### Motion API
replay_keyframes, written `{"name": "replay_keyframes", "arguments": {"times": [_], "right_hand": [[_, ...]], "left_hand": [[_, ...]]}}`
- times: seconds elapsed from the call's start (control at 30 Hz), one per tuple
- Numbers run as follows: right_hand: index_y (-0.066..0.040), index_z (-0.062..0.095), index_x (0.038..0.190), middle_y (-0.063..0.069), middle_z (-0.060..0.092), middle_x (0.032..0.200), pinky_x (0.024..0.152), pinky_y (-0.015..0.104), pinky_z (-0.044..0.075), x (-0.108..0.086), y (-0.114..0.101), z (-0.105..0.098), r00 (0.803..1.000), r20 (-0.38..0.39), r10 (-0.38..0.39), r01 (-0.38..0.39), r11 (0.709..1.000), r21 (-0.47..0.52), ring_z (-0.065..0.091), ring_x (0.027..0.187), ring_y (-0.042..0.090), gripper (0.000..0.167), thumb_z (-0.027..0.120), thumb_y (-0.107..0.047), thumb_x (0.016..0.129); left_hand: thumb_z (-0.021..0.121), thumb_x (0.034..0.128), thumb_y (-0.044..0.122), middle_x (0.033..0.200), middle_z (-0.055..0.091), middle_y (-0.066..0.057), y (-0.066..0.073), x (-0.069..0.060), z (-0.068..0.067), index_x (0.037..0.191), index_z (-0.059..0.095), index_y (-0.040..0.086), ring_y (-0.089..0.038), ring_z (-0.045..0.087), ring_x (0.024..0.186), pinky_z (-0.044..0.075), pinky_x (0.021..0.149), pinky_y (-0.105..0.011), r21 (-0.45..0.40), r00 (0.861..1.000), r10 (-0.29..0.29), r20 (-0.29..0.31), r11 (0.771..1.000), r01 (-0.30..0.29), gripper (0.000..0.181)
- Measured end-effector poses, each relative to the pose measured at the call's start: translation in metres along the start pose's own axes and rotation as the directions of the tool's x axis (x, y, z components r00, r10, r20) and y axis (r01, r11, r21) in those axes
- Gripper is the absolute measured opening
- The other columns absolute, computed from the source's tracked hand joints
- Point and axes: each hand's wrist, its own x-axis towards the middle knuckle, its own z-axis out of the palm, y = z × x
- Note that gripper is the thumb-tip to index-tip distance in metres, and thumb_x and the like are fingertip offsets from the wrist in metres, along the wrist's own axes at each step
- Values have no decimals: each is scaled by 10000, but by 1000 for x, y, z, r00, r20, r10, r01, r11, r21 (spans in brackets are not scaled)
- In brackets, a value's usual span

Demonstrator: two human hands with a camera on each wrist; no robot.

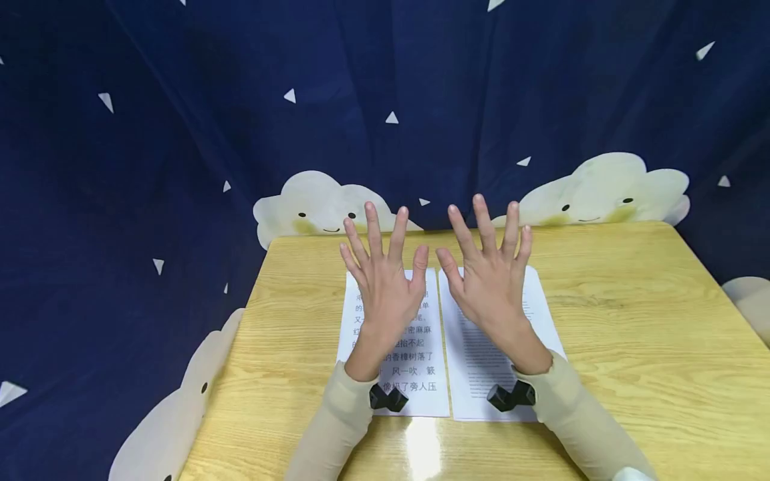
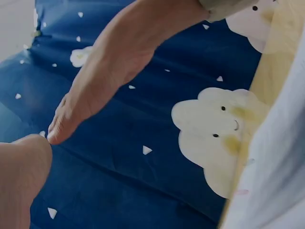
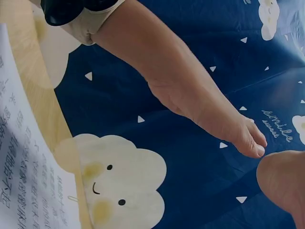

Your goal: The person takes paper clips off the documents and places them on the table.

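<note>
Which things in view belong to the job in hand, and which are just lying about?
Probably part of the job:
left hand, empty
right hand, empty
large-print sheet
small-print sheet

Apparently just surroundings:
wooden table, supporting the sheets
dark blue cloud-patterned cloth
black wrist devices

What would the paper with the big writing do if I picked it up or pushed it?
The paper looks thin, so it would probably be light and floppy. It lies flat on a shiny table, so it might slide easily when pushed.
</note>
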Motion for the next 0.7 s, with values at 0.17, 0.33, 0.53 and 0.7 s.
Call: {"name": "replay_keyframes", "arguments": {"times": [0.17,0.33,0.53,0.7], "right_hand": [[-278,302,1654,4,82,1756,1237,639,7,-2,2,5,999,38,-2,1,1000,10,-25,1592,395,642,363,-567,1084],[-244,360,1629,29,114,1750,1213,667,81,-2,5,14,998,57,7,-10,999,48,-11,1595,378,640,407,-560,1075],[-188,472,1554,89,191,1720,1173,667,145,-5,8,32,984,166,60,-73,995,71,57,1572,407,615,459,-549,1056],[-123,508,1509,167,257,1679,1121,682,220,-11,15,47,970,235,58,-81,993,89,175,1511,467,613,496,-531,1051]], "left_hand": [[421,1097,486,1762,-40,-64,-20,-3,6,1664,228,325,-397,-89,1593,-4,1239,-629,-81,998,55,-20,995,-56,620],[452,1095,430,1755,101,-30,-52,-4,11,1620,344,274,-347,30,1594,98,1218,-605,-118,998,64,-23,991,-67,559],[479,1088,386,1630,360,-73,-103,-4,17,1547,446,187,-304,303,1478,289,1090,-533,-182,999,-33,31,982,38,501],[503,1092,319,1574,420,-100,-137,-10,25,1577,419,235,-308,402,1411,348,1021,-507,-209,984,-88,156,970,120,499]]}}
